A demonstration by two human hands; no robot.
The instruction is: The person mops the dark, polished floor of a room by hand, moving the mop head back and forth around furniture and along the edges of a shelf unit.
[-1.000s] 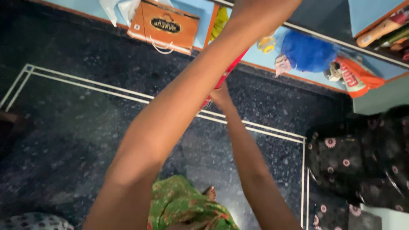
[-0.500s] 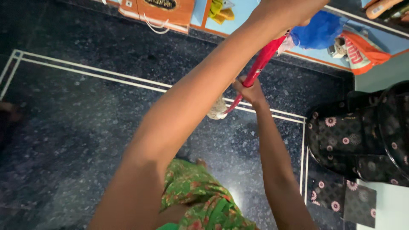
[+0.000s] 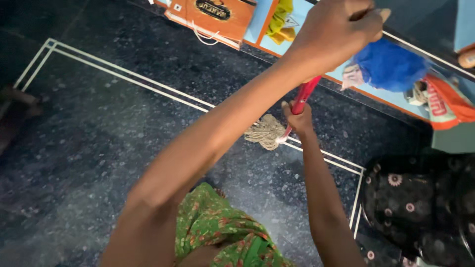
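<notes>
I hold a mop with a red handle (image 3: 305, 95) and a beige string head (image 3: 264, 131). The head rests on the dark speckled floor (image 3: 99, 143), right by a pair of white inlaid lines (image 3: 148, 88). My right hand (image 3: 298, 118) is closed around the handle low down, just above the strings. My left hand (image 3: 339, 32) is closed around the handle's upper end near the top of the view. My left forearm crosses the picture from lower left to upper right and hides part of the handle.
Along the far wall stand an orange box with cord handles (image 3: 217, 15), a yellow cloth (image 3: 281, 20), a blue fluffy bundle (image 3: 388, 64) and an orange-and-white bag (image 3: 448, 101). Black flowered fabric (image 3: 420, 207) lies at the right. My green patterned dress (image 3: 217, 237) is below.
The mop's string head has come out from behind my arm and now sits on the floor by the white lines. My left hand has come into view at the top.
</notes>
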